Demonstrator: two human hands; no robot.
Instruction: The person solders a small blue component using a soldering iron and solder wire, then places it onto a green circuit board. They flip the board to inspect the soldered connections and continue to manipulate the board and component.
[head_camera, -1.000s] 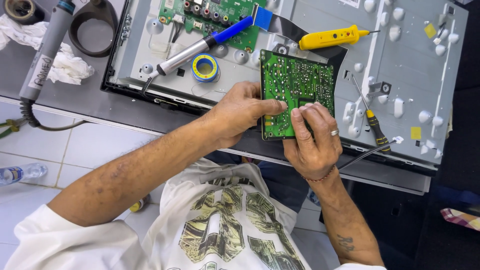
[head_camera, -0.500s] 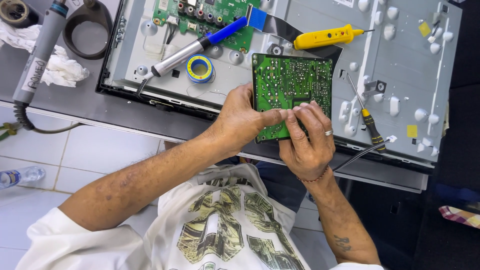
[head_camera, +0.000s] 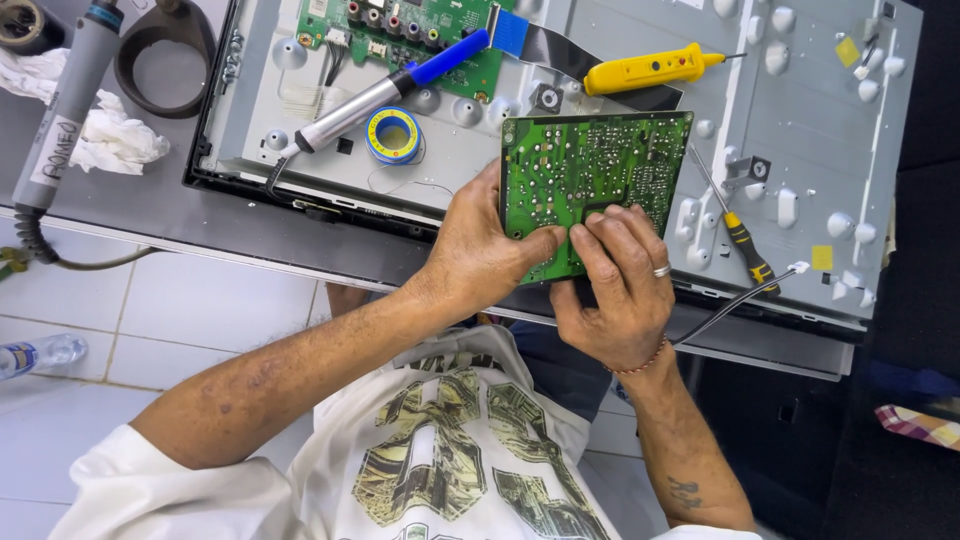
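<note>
Green solder-side up, the circuit board (head_camera: 590, 180) sits tilted over the near edge of the grey metal back panel (head_camera: 800, 150), and I have it pinched by its lower edge: left hand (head_camera: 480, 250) thumb pressed on its face, right hand (head_camera: 620, 290) fingers curled together on the bottom rim. I judge this the inspection step; next I'd need a steady grip to turn the board without knocking the screwdriver (head_camera: 735, 225) just beside it.
</note>
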